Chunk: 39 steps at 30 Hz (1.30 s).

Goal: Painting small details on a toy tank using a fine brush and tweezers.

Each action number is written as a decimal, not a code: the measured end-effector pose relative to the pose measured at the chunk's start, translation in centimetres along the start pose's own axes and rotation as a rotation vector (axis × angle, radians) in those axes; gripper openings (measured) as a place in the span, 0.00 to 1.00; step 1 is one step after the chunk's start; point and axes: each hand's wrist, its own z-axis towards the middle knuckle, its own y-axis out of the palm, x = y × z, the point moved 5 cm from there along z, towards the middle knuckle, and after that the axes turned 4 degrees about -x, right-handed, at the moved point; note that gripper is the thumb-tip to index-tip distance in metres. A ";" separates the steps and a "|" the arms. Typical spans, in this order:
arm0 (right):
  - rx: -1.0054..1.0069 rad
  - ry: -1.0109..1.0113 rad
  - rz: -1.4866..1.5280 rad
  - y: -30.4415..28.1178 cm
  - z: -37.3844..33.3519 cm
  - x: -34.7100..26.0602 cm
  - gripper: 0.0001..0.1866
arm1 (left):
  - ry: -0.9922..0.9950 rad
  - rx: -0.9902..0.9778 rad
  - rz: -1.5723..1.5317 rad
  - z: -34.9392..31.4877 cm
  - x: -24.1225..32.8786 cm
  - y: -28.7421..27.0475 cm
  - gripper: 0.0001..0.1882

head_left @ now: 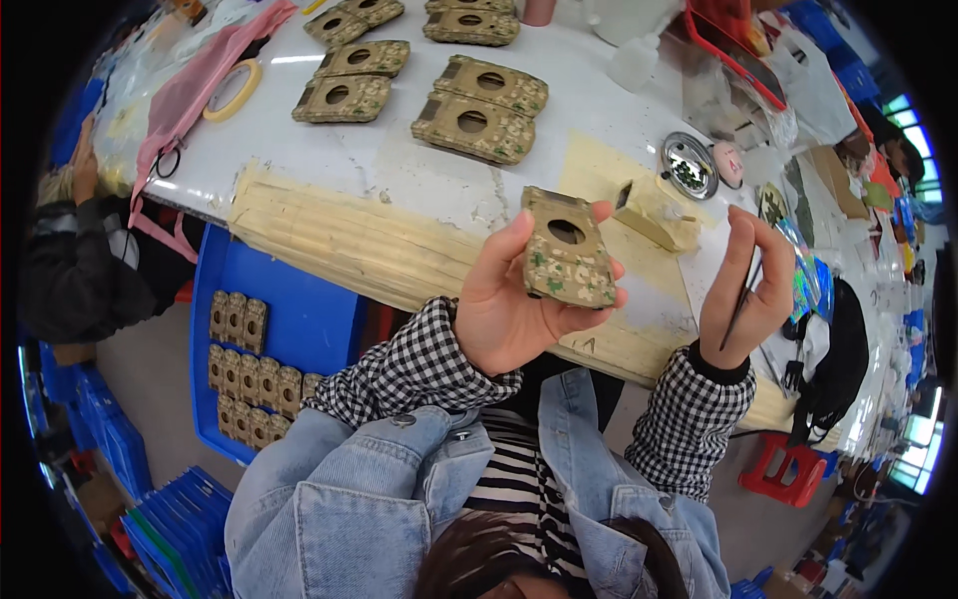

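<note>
My left hand (514, 299) is closed around the edges of a camouflage toy tank hull (571, 268), raised above the table's near edge. The hull has a round hole in its top and faces up, tilted. To the right, my right hand (750, 285) pinches a slim dark tool (739, 311) that tapers to a point; its exact kind is unclear. Between the hands stands a small tape-covered block (654, 217) with a thin stub on its side. Behind it sits a round metal dish (711, 181) with small dark green pieces in it.
More tank hulls (477, 125) lie in pairs on the white table (349, 160). A blue tray (284, 285) below its edge holds several hulls. Also here are a tape roll (233, 91), pink cloth (190, 85) and white bottle (634, 63). Another person's sleeve (85, 260) shows at left.
</note>
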 end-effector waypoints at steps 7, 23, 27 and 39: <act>0.032 0.075 0.002 0.0 -0.4 0.7 0.04 | 0.002 -0.047 0.059 0.2 0.1 -0.2 0.41; 0.084 0.038 0.026 -0.4 -0.5 1.0 0.03 | 0.035 0.047 0.197 0.5 0.1 -0.1 0.43; 0.093 0.060 0.023 -0.7 -0.6 0.9 0.03 | 0.026 0.045 0.238 0.6 0.2 -0.2 0.43; 0.109 0.027 0.045 -0.7 -0.6 1.1 0.03 | 0.049 0.087 0.267 0.6 0.0 0.0 0.42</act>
